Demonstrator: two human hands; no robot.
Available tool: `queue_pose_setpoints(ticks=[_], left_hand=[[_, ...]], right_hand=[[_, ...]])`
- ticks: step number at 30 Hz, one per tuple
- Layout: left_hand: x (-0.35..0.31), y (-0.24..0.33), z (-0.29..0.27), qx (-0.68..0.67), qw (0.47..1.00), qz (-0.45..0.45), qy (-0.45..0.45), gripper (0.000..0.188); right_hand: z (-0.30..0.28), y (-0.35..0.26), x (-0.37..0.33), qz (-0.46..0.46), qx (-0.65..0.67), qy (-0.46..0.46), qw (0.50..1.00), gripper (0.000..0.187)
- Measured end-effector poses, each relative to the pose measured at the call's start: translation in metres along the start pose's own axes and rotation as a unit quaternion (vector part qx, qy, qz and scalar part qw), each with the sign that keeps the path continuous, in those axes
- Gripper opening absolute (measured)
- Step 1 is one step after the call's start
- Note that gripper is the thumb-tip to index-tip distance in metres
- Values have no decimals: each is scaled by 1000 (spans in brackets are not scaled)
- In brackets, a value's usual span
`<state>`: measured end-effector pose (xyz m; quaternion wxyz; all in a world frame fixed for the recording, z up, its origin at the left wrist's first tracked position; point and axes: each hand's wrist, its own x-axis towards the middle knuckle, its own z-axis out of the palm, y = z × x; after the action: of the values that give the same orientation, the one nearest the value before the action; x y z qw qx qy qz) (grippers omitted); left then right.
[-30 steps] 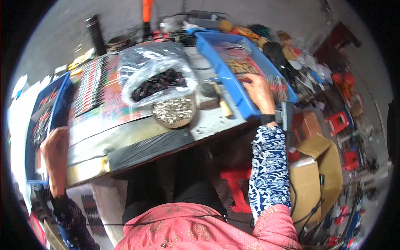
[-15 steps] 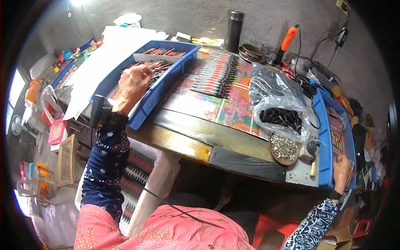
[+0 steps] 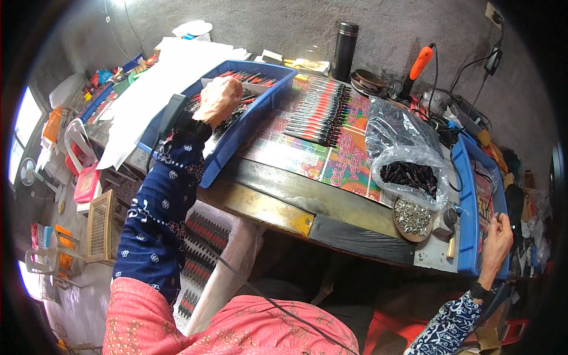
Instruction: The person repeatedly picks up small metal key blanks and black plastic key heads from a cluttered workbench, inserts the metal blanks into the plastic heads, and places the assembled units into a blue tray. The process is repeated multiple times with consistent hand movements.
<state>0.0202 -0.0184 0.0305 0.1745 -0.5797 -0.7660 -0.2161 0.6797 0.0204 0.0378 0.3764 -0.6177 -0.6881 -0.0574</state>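
My left hand (image 3: 219, 100) is over the large blue tray (image 3: 219, 163), fingers curled down; what they hold, if anything, is hidden. Red-and-black pens (image 3: 245, 78) fill that tray, and a light divider crosses it. My right hand (image 3: 498, 239) is at the narrow blue tray (image 3: 467, 207) on the right, fingers bent together at its side; I cannot make out anything between them. Between the trays, a row of pens (image 3: 316, 112) lies side by side on a colourful printed sheet (image 3: 349, 163).
Right of the sheet, a clear bag (image 3: 408, 177) holds small black parts beside a bowl of small metal pieces (image 3: 412, 219). Behind them stand a dark flask (image 3: 345, 50) and an orange-handled tool (image 3: 420, 64). White paper (image 3: 133, 118) lies left; cables hang at the right wall.
My left hand has moved to the right and slightly up over the large tray. My right hand has risen a little beside the narrow tray. The whole view has shifted slightly.
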Motion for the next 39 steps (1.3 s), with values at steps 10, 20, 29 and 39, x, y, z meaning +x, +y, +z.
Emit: queue_pose_setpoints(ticks=[10,20,29,39], left_hand=[[20,-12,47,39,995,87,31,20],[33,-13,63,83,994,72,27,14],[21,-14,45,83,992,87,36,15],[0,-5,6,83,992,64,67,9]], right_hand=[[-4,-82,-28,34,262,-60,963,13],[24,-125,-61,55,398,-164,901,13],[35,-148,-81,109,531,-295,787,24],[21,-161,-94,156,567,-369,719,35]])
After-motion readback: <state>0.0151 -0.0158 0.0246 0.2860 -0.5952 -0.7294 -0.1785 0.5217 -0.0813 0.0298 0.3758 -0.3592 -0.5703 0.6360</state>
